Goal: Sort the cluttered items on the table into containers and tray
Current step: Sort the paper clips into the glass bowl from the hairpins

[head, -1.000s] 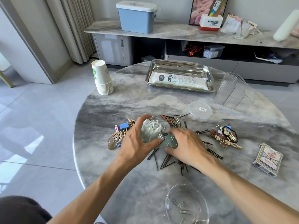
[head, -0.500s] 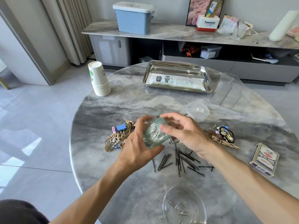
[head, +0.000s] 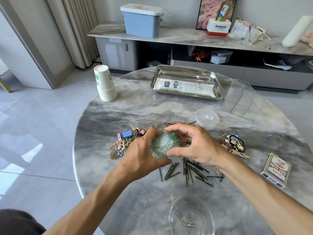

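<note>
"Panasonic" on white box; "PLAYING CARDS" on deck.

this looks like a home, most likely a living room. a round marble table fills the middle of the frame. behind it, along the top of the frame, runs a long low cabinet with a marble top and grey doors, like the kind in a family room. a framed picture leans on the wall at the top. long curtains hang at the upper left. the floor on the left has big shiny grey tiles. a blue storage box with a white lid sits on the cabinet.
</note>
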`<state>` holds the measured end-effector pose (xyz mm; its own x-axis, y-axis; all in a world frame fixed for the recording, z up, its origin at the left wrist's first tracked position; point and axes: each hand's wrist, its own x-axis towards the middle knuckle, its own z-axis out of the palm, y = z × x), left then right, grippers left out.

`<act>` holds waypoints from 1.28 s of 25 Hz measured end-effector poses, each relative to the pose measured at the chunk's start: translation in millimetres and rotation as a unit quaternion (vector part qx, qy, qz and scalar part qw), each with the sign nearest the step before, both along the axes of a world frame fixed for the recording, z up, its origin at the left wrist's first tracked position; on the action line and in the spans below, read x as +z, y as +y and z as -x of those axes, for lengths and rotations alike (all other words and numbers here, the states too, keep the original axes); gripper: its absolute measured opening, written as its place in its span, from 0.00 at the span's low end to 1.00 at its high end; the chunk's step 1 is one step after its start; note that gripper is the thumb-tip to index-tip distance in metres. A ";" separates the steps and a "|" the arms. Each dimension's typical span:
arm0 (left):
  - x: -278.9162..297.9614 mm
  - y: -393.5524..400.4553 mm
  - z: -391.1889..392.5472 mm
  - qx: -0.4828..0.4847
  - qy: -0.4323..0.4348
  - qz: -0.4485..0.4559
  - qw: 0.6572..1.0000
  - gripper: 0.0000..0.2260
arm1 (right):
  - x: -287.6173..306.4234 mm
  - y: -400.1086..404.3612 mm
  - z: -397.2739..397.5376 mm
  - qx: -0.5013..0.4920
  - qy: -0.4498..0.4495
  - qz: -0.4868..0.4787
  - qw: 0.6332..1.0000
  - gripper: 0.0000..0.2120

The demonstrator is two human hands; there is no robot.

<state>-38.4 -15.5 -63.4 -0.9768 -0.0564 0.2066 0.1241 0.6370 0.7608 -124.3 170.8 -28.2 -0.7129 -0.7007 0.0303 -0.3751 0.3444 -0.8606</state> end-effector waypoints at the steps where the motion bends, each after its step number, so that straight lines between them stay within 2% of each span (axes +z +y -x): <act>1: 2.6 -3.1 -0.4 -0.009 -0.005 -0.062 0.998 0.29 | 0.3 1.5 1.0 -0.002 -0.026 0.034 0.999 0.28; 2: 4.7 -3.6 -0.8 -0.008 -0.004 -0.177 0.984 0.29 | -0.2 2.6 2.2 -0.012 -0.074 0.088 0.993 0.28; 3: 5.2 -3.3 -1.2 0.011 0.007 -0.300 0.954 0.26 | -1.5 1.8 2.1 -0.025 -0.133 0.145 0.980 0.27; 4: 6.0 -0.1 -2.3 0.038 0.018 -0.398 0.916 0.22 | -3.8 -0.1 0.4 -0.038 -0.182 0.184 0.965 0.25; 5: 6.3 6.5 -3.3 0.065 0.017 -0.457 0.887 0.18 | -7.1 -2.3 -3.3 -0.049 -0.211 0.200 0.956 0.24; 7: 5.9 20.5 -5.7 0.082 -0.032 -0.501 0.861 0.11 | -15.1 -6.2 -12.4 -0.053 -0.217 0.185 0.957 0.24; 12: 22.1 15.2 -3.8 0.043 -0.111 -0.559 0.820 0.10 | -4.8 -7.8 -10.7 -0.010 -0.169 0.151 0.974 0.25; 15: 23.8 19.7 -5.0 0.048 -0.099 -0.553 0.826 0.09 | -2.0 -8.0 -16.1 0.010 -0.166 0.138 0.976 0.22; 16: 22.5 24.3 -5.2 0.046 -0.079 -0.572 0.815 0.08 | -2.7 -11.0 -20.4 0.005 -0.154 0.141 0.978 0.22; 18: 21.8 32.7 -2.5 0.038 -0.055 -0.649 0.758 0.07 | -3.7 -17.8 -27.3 -0.027 -0.098 0.133 0.986 0.21; 19: 22.9 34.6 1.5 0.038 -0.053 -0.670 0.740 0.05 | -2.3 -19.6 -27.6 -0.037 -0.078 0.116 0.989 0.21; 21: 26.6 40.2 13.8 0.039 -0.083 -0.659 0.746 0.05 | 3.9 -12.3 -18.6 -0.037 -0.110 0.067 0.991 0.23; 23: 28.3 43.6 27.5 0.041 -0.137 -0.616 0.775 0.13 | 9.9 3.8 -1.3 -0.077 -0.149 0.045 0.985 0.25; 24: 28.3 46.6 34.2 0.053 -0.162 -0.587 0.792 0.17 | 11.3 15.5 10.1 -0.129 -0.138 0.040 0.981 0.26; 26: 26.5 48.8 44.6 0.120 -0.180 -0.551 0.806 0.17 | 10.0 43.3 40.3 -0.254 -0.026 -0.056 0.965 0.31; 28: 24.9 47.3 51.7 0.196 -0.169 -0.566 0.783 0.14 | 3.7 74.8 70.5 -0.334 0.096 -0.201 0.916 0.35; 30: 19.2 44.0 56.0 0.240 -0.166 -0.564 0.772 0.11 | -11.8 104.1 94.1 -0.387 0.134 -0.262 0.874 0.32; 32: 12.6 44.4 58.5 0.247 -0.170 -0.541 0.786 0.10 | -29.6 124.8 111.1 -0.412 0.146 -0.296 0.850 0.29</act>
